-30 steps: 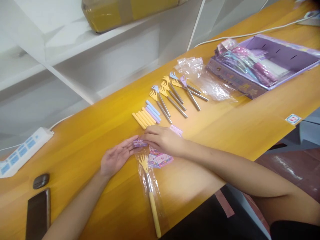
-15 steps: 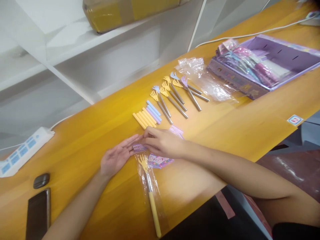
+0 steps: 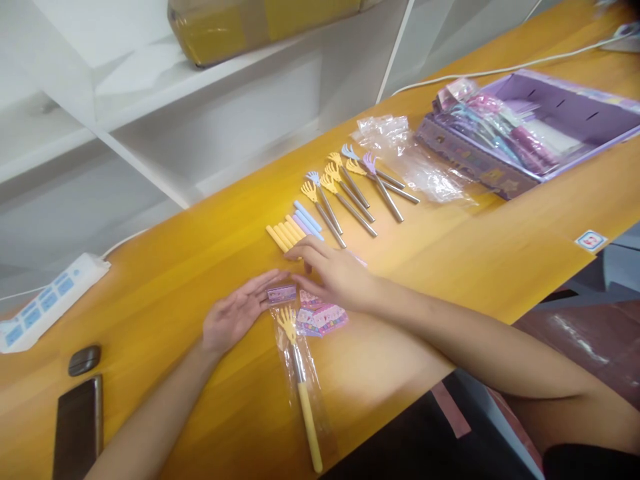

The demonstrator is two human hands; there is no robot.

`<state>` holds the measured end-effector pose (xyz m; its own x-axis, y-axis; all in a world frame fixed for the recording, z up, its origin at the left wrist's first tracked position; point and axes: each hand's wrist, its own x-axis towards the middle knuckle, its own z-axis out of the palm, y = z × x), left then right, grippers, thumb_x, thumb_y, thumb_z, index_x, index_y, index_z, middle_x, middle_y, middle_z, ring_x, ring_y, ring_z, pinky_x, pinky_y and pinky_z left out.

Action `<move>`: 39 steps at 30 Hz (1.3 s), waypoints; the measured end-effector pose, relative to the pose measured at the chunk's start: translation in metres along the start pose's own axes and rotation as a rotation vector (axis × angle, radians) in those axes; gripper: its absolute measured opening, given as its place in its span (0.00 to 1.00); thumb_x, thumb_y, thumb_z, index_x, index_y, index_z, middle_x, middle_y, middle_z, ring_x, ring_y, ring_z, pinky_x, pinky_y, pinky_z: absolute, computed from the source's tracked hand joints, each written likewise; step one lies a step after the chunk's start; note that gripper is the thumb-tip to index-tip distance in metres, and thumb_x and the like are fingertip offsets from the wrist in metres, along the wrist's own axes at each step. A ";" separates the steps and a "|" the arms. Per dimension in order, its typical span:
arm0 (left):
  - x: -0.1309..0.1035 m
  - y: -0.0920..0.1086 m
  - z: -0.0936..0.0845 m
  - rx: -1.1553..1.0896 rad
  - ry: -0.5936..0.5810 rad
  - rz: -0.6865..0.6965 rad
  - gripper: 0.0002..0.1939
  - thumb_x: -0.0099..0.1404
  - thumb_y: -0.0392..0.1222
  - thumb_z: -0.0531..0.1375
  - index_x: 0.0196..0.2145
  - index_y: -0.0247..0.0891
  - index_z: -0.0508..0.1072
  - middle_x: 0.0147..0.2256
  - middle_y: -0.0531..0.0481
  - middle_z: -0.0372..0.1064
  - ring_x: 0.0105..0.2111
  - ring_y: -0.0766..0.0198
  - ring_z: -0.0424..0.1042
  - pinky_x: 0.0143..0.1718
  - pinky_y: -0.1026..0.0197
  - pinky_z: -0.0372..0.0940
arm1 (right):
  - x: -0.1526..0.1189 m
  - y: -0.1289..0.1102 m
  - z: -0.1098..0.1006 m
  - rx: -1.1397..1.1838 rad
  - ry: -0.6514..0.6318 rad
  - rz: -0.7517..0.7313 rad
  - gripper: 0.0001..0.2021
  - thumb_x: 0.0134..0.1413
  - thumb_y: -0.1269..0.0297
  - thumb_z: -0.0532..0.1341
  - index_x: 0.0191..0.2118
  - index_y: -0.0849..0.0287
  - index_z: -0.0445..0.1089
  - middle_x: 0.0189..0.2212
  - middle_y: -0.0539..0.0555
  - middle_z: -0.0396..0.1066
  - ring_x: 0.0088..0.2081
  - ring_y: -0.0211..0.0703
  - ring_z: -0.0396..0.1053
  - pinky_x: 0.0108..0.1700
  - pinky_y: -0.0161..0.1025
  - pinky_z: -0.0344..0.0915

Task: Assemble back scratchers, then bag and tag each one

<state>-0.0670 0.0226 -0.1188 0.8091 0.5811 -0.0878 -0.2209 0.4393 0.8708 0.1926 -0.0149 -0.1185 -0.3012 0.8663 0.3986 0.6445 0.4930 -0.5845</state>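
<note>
A yellow back scratcher (image 3: pixel 306 400) with a hand-shaped head lies inside a clear plastic bag (image 3: pixel 320 413) near the table's front edge. Across the bag's top sits a small purple printed card (image 3: pixel 281 294). My left hand (image 3: pixel 235 317) rests at the card's left side, fingers stretched out and holding nothing. Over the table to the right of that card, my right hand (image 3: pixel 335 270) is open, thumb and fingers apart. Its fingertips are close to the yellow handle tubes (image 3: pixel 283 237). Below it lie several pink-purple cards (image 3: pixel 323 319), partly overlapping.
Several metal-rod scratcher heads (image 3: pixel 340 190) lie behind the tubes. Clear bags (image 3: pixel 415 160) sit beside a purple box (image 3: pixel 550 120) of packed items. A power strip (image 3: pixel 55 300), dark case (image 3: pixel 84 360) and phone (image 3: pixel 77 427) are at left. White shelving (image 3: pixel 240 127) borders the table.
My right hand has moved off the purple card at the bag's top, up and slightly right, and its fingers have spread. My left hand has barely moved.
</note>
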 end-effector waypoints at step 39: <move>-0.005 -0.017 -0.008 0.535 0.239 -0.119 0.19 0.72 0.48 0.64 0.56 0.38 0.75 0.55 0.40 0.77 0.53 0.54 0.77 0.56 0.56 0.69 | -0.008 -0.004 0.013 -0.126 -0.115 -0.435 0.12 0.75 0.61 0.55 0.54 0.58 0.73 0.41 0.53 0.75 0.38 0.36 0.71 0.35 0.36 0.63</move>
<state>-0.0714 0.0179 -0.1374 0.6525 0.7146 -0.2522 0.2194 0.1405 0.9655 0.1835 -0.0226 -0.1291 -0.6342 0.5878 0.5022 0.5189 0.8052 -0.2870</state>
